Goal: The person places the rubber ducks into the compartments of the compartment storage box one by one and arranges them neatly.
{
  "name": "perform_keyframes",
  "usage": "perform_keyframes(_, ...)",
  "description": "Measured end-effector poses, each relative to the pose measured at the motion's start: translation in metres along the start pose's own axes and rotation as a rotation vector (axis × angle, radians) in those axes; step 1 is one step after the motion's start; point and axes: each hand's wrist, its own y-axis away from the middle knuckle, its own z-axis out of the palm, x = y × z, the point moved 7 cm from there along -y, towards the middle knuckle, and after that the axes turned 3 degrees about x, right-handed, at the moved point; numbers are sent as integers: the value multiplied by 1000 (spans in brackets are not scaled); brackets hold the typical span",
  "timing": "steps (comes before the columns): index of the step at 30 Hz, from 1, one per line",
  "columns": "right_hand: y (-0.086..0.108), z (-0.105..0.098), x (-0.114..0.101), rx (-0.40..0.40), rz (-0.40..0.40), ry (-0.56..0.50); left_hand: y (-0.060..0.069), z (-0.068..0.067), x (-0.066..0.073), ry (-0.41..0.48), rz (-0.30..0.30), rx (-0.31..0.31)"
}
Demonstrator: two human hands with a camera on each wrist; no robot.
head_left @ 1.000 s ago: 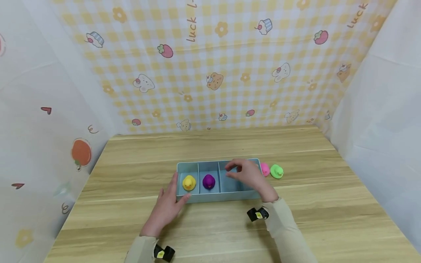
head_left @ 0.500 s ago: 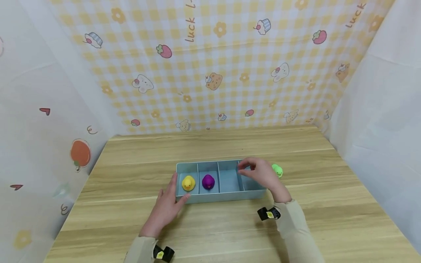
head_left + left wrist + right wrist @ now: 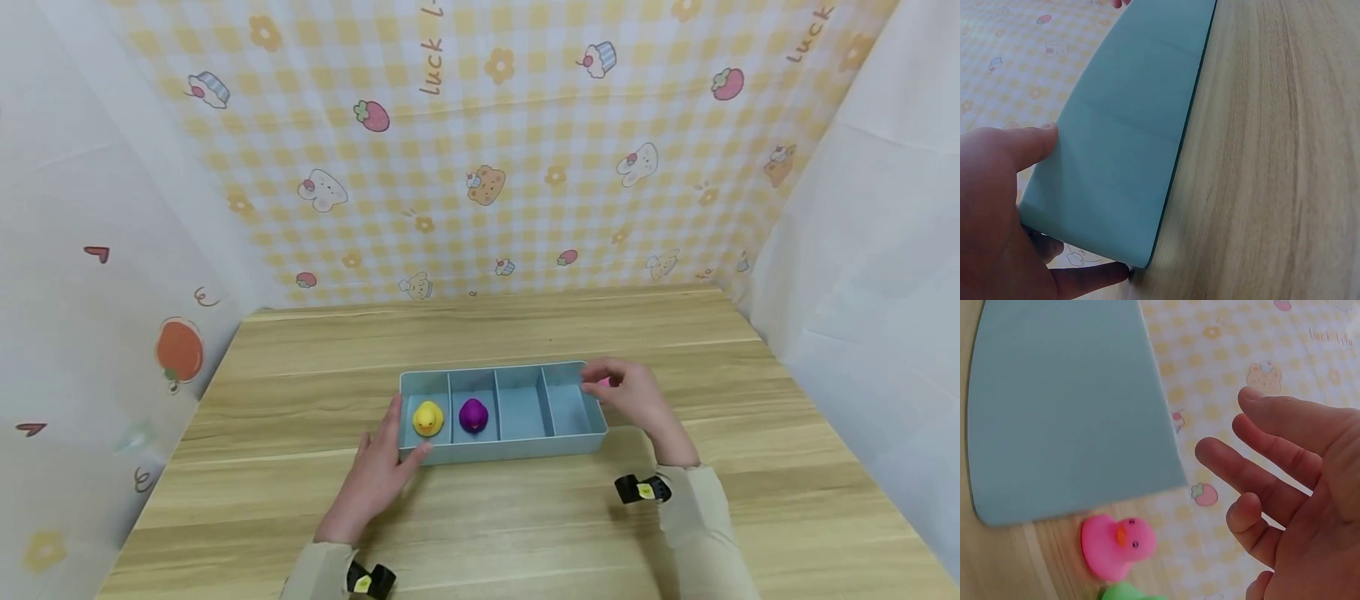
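A light blue box (image 3: 498, 451) with several compartments in a row lies on the wooden table. Inside it, a yellow toy duck (image 3: 428, 419) sits in the leftmost compartment and a purple toy duck (image 3: 473, 416) in the one beside it. My left hand (image 3: 377, 473) rests against the box's left end, thumb at the front wall and fingers along the side. Over the right end hovers my right hand (image 3: 637, 398), fingers loosely bent around nothing. Just past that end stands a pink toy duck (image 3: 1113, 547), mostly hidden in the head view. Part of a green toy duck (image 3: 1127, 592) shows beside it in the right wrist view.
The wooden table (image 3: 315, 350) extends around the box. A yellow checked cloth (image 3: 420, 167) hangs behind it, and white sheets stand at the left (image 3: 135, 217) and right (image 3: 862, 250). Both wrists carry small black cameras.
My right hand has moved rightward from over the box's middle to its right end, now covering the green duck in the head view. My left hand stays at the left end.
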Motion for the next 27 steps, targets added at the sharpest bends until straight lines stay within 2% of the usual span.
perform_keyframes(10,8,-20,29,52,72,74,0,-1,1,-5,-5,5)
perform_keyframes(18,11,-33,52,67,135,89,0,-3,4,-7,6,8)
perform_keyframes(24,10,-35,63,63,111,101,0,-3,2,-7,16,28)
perform_keyframes(27,11,-32,71,30,114,120,1,-2,1,-14,15,29)
